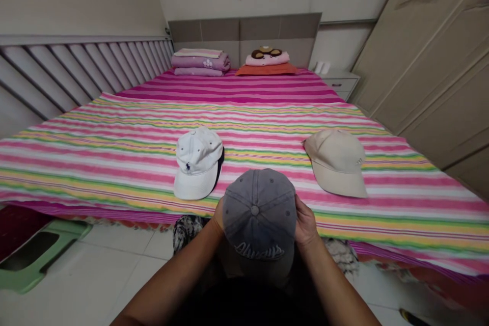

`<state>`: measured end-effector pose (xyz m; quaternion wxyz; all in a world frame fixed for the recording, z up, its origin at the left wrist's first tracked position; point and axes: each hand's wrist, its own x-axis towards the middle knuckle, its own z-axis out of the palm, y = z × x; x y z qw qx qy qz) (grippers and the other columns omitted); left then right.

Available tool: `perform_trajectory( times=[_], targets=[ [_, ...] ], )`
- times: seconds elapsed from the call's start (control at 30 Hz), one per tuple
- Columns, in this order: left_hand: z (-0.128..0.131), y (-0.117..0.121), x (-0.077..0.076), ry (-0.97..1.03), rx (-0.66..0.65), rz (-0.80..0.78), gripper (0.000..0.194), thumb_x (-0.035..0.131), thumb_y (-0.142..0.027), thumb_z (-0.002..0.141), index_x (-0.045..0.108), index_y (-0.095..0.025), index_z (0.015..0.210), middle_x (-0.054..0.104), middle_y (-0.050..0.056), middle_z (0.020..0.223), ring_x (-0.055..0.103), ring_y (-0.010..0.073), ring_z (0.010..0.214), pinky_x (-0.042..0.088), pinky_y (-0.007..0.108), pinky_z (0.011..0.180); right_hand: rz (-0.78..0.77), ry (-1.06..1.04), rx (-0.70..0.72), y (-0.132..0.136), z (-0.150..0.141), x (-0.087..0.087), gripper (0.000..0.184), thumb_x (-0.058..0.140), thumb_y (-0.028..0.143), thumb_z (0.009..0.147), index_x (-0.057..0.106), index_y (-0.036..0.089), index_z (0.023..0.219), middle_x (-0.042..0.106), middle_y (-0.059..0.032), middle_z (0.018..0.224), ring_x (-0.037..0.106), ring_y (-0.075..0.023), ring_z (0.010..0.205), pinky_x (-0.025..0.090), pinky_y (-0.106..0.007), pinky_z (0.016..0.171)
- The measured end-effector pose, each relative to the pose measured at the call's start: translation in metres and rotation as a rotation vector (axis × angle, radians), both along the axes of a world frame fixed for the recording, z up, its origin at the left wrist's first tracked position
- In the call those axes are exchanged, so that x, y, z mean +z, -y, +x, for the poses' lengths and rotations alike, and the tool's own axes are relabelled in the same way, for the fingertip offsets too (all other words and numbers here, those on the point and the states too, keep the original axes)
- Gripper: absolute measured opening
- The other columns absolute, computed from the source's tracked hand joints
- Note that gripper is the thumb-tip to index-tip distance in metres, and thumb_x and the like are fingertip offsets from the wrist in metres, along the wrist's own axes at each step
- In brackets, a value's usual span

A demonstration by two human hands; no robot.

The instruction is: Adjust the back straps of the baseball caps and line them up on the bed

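Between my two hands is a grey baseball cap (260, 198), crown up, with "Always" stitched above its brim, which points toward me. My left hand (219, 215) grips the cap's left side, its fingers mostly hidden behind the crown. On the opposite side my right hand (304, 221) is closed on the edge, fingers partly in view. A white baseball cap (198, 155) with a small dark emblem lies on the bed to the left, brim toward me. To the right rests a beige baseball cap (338, 158), its brim also facing my side.
The caps lie on a bed with a striped sheet (126, 147). Folded purple bedding (200, 63) and a pink-and-orange stack (267, 65) sit by the headboard (244, 33). A slatted rail (76, 66) runs along the left. A green stool (42, 260) stands at lower left.
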<state>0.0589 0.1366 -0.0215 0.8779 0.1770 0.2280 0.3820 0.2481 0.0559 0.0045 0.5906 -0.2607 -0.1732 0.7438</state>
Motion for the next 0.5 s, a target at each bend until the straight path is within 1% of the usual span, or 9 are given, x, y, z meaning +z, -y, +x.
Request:
perform_trajectory(
  times=[0.07, 0.13, 0.23, 0.33, 0.43, 0.5],
  targets=[
    [-0.002, 0.003, -0.003, -0.003, -0.013, -0.031, 0.025, 0.042, -0.027, 0.083, 0.063, -0.013, 0.085, 0.065, 0.004, 0.087, 0.058, 0.0212, 0.093, 0.044, 0.037, 0.086, -0.039, -0.001, -0.005, -0.001, 0.001, -0.002, 0.022, 0.052, 0.036, 0.073, 0.065, 0.021, 0.082, 0.070, -0.0067, 0.095, 0.056, -0.0260, 0.105, 0.039, -0.046, 0.094],
    [-0.003, 0.003, -0.001, -0.004, -0.030, -0.053, 0.026, 0.041, -0.024, 0.080, 0.064, -0.013, 0.083, 0.067, 0.005, 0.084, 0.058, 0.0228, 0.094, 0.042, 0.037, 0.088, -0.063, 0.021, -0.026, -0.002, 0.002, -0.002, 0.026, 0.050, 0.036, 0.074, 0.065, 0.020, 0.088, 0.070, -0.0074, 0.095, 0.057, -0.0256, 0.105, 0.040, -0.045, 0.093],
    [0.002, -0.005, 0.013, -0.002, -0.071, -0.104, 0.027, 0.041, -0.021, 0.076, 0.064, -0.011, 0.086, 0.068, 0.006, 0.081, 0.060, 0.0235, 0.093, 0.042, 0.038, 0.089, -0.091, 0.104, -0.087, -0.010, 0.008, 0.000, 0.027, 0.048, 0.035, 0.075, 0.064, 0.019, 0.090, 0.070, -0.0076, 0.094, 0.058, -0.0250, 0.103, 0.043, -0.043, 0.091],
    [0.017, -0.022, 0.032, 0.011, -0.105, -0.129, 0.028, 0.040, -0.022, 0.077, 0.064, -0.010, 0.086, 0.069, 0.008, 0.079, 0.061, 0.0238, 0.091, 0.042, 0.039, 0.089, -0.107, 0.188, -0.146, -0.024, 0.022, 0.010, 0.027, 0.045, 0.035, 0.076, 0.064, 0.020, 0.087, 0.070, -0.0070, 0.092, 0.059, -0.0243, 0.100, 0.045, -0.042, 0.088],
    [0.042, -0.047, 0.050, 0.029, -0.103, -0.084, 0.027, 0.040, -0.023, 0.078, 0.064, -0.010, 0.079, 0.069, 0.008, 0.074, 0.063, 0.0239, 0.089, 0.042, 0.039, 0.088, -0.095, 0.225, -0.177, -0.047, 0.043, 0.026, 0.028, 0.041, 0.036, 0.079, 0.063, 0.020, 0.085, 0.070, -0.0065, 0.092, 0.060, -0.0236, 0.098, 0.046, -0.042, 0.085],
    [0.061, -0.067, 0.057, 0.040, -0.099, -0.048, 0.027, 0.039, -0.022, 0.078, 0.063, -0.010, 0.074, 0.068, 0.007, 0.067, 0.063, 0.0239, 0.087, 0.042, 0.040, 0.088, -0.088, 0.250, -0.203, -0.067, 0.060, 0.038, 0.029, 0.039, 0.035, 0.081, 0.063, 0.020, 0.086, 0.070, -0.0057, 0.090, 0.061, -0.0228, 0.096, 0.048, -0.041, 0.083]
  ],
)
